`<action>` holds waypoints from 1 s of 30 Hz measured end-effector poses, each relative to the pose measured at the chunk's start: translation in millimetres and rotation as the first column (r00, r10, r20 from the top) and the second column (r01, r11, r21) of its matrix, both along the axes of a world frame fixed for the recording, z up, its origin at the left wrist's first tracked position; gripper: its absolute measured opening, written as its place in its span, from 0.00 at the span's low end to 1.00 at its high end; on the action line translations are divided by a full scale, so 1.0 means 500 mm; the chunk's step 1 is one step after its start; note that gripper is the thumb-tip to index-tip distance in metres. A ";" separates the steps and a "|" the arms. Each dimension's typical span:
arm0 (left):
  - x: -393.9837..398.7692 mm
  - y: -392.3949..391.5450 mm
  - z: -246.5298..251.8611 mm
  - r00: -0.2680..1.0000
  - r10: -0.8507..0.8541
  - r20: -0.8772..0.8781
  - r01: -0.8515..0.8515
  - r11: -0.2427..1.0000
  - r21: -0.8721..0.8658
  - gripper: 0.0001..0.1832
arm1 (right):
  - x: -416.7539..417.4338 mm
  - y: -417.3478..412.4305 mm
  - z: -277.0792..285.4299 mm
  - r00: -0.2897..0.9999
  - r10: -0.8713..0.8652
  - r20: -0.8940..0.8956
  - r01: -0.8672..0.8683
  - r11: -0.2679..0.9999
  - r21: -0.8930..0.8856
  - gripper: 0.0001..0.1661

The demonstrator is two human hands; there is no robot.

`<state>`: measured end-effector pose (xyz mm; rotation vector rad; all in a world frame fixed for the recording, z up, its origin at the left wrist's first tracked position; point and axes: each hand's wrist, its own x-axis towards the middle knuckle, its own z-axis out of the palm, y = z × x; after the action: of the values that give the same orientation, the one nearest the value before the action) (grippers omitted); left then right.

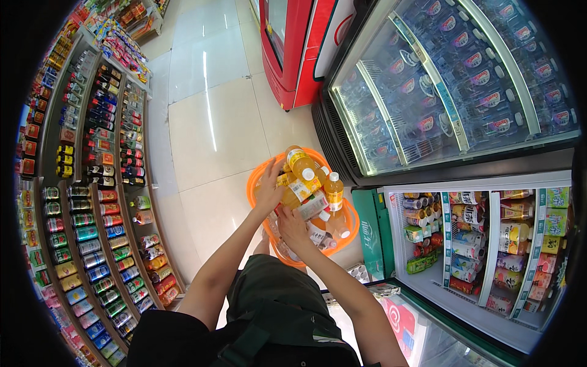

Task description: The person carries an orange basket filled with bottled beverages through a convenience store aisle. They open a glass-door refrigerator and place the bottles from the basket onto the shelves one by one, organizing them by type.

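Observation:
An orange plastic basket [351, 213] full of drink bottles is on the floor in front of me. My left hand [270, 188] reaches over its left side, fingers stretched along a yellow-labelled bottle [296, 190]. Close below it, my right hand [292, 227] has bent fingers against the end of a pale-labelled bottle [312, 206]. Whether either hand grips a bottle is hidden. An amber juice bottle with a white cap [300, 163] lies on top at the far rim. Another amber bottle [335, 192] leans at the right. Clear bottles [318, 235] lie nearer me.
To the right an open-fronted fridge [484, 247] holds drinks, its glass door [440, 316] swung toward me. Beyond it stands a glass-doored cooler [367, 174] of water bottles. A red cooler [286, 50] is ahead. Shelves [98, 238] of cans and bottles line the left.

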<state>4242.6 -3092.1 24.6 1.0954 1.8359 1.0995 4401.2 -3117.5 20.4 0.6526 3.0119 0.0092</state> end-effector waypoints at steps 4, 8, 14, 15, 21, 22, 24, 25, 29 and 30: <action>0.005 0.029 0.003 0.985 -0.136 0.102 0.134 0.991 0.032 0.51 | -0.009 -0.009 -0.022 0.997 0.052 0.058 -0.058 0.993 0.104 0.19; 0.016 0.041 0.019 0.985 -0.168 0.031 0.167 0.985 0.039 0.62 | -0.008 -0.017 -0.019 0.989 0.067 0.129 -0.084 0.989 0.124 0.22; 0.014 0.057 0.023 0.967 -0.240 0.089 0.241 0.971 -0.001 0.64 | 0.019 -0.009 0.018 0.990 0.140 0.013 -0.140 0.986 0.086 0.21; 0.013 0.058 0.023 0.963 -0.240 0.121 0.245 0.969 -0.032 0.64 | 0.021 -0.010 0.022 0.988 0.153 -0.014 -0.152 0.985 0.079 0.21; 0.011 0.060 0.015 0.969 -0.248 0.018 0.248 0.968 -0.026 0.64 | 0.042 0.011 0.080 0.966 0.149 -0.209 -0.163 0.985 -0.051 0.19; 0.010 0.063 0.017 0.966 -0.259 -0.010 0.258 0.965 -0.040 0.65 | 0.050 0.023 0.091 0.953 0.163 -0.254 -0.185 0.981 -0.064 0.19; 0.009 0.067 0.018 0.957 -0.281 -0.068 0.276 0.959 -0.069 0.65 | 0.066 0.045 0.116 0.932 0.196 -0.305 -0.230 0.970 -0.082 0.18; 0.008 0.069 0.016 0.956 -0.282 -0.074 0.278 0.958 -0.067 0.65 | 0.072 0.056 0.130 0.926 0.215 -0.311 -0.253 0.963 -0.088 0.18; 0.008 0.078 0.006 0.955 -0.280 -0.100 0.277 0.960 -0.039 0.64 | 0.101 0.089 0.179 0.893 0.252 -0.374 -0.332 0.928 -0.168 0.21; 0.009 0.079 0.002 0.954 -0.280 -0.105 0.278 0.960 -0.030 0.63 | 0.107 0.094 0.183 0.895 0.213 -0.393 -0.319 0.920 -0.228 0.22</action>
<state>4247.4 -3052.4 25.8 1.3810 1.7021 0.8739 4455.0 -3070.4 112.0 0.2218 3.3230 -0.5899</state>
